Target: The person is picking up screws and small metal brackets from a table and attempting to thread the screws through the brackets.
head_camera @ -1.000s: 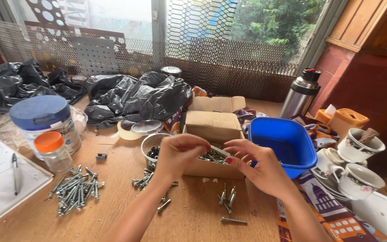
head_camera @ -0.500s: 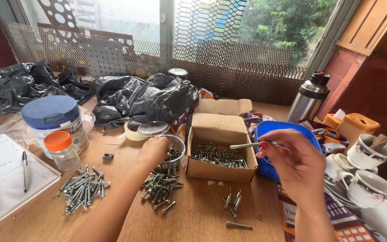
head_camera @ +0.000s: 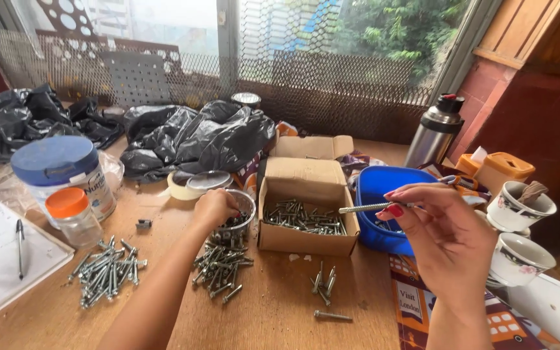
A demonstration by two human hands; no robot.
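- Right hand: raised above the surface's right side, fingers pinching one end of a long bolt.
- Long bolt: grey metal, threaded, held level, free end pointing left over the right rim of the cardboard box.
- Left hand: reaching into a small bowl, fingers curled down among its contents; whether pinching anything, cannot tell.
- Small bowl: round, clear-walled, holding dark screws, just left of the cardboard box.
- Cardboard box: brown, rectangular, flaps open, a layer of grey screws inside.
- Blue tub: smooth plastic, touching the box's right side, partly behind the right hand.
- Loose screw heap: spilled in front of the bowl; a second heap well to the left; a few strays in front of the box.
- Wooden surface: bare planks showing along the near edge between the two forearms, open room there.
- Far edge: crumpled black plastic bags against the mesh window.
- Left edge: white jar with blue lid, small orange-capped jar, notebook with pen.
- Right edge: steel flask, patterned cups.
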